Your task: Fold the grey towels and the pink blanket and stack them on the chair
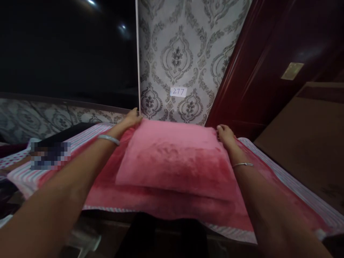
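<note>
A pink plush pillow (pixel 174 157), roughly rectangular, lies in front of me on a spread pink plush cloth (pixel 166 204). Its nap shows lighter and darker patches. At its far left corner is my left hand (pixel 133 120), closed on the edge with the thumb toward the pillow. My right hand (pixel 225 135) has its fingers bent round the far right corner. Both forearms reach along the sides of the pillow. The undersides of both corners are hidden.
Striped cloth (pixel 288 175) shows under the pink cloth at its edges. A dark screen (pixel 67 50) stands behind on the left. Patterned wallpaper bears a paper label (pixel 178 91) reading 277. At the right are a dark red door (pixel 258 68) and a cardboard box (pixel 303 132).
</note>
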